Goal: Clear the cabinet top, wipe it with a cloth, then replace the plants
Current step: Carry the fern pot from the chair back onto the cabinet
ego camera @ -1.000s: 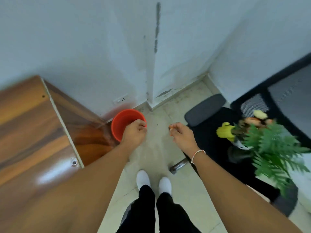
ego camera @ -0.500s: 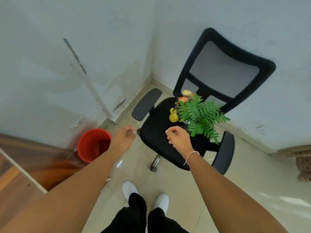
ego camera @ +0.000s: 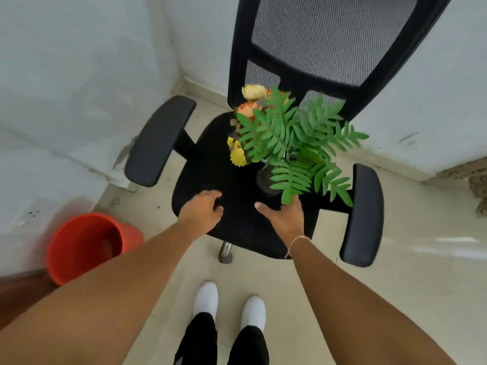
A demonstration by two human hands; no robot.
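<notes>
A green fern plant (ego camera: 297, 143) in a dark pot (ego camera: 263, 179) stands on the black seat of an office chair (ego camera: 210, 167). Behind it, yellow and orange flowers (ego camera: 249, 101) rise from a second container that the fern hides. My right hand (ego camera: 283, 216) reaches over the seat's front with fingers spread, just below the lowest frond and empty. My left hand (ego camera: 201, 210) hovers over the seat to the left, fingers loosely curled, holding nothing. A sliver of the wooden cabinet (ego camera: 18, 291) shows at the lower left edge.
An orange bucket (ego camera: 87, 245) sits on the tiled floor left of the chair, against the white wall. The chair's armrests (ego camera: 365, 214) flank the seat and its mesh back (ego camera: 329, 35) rises behind the plants. My white shoes (ego camera: 229, 305) stand before the chair.
My view has swung right from the cabinet and bucket to the chair. Both hands have moved forward over the seat and opened from loose fists.
</notes>
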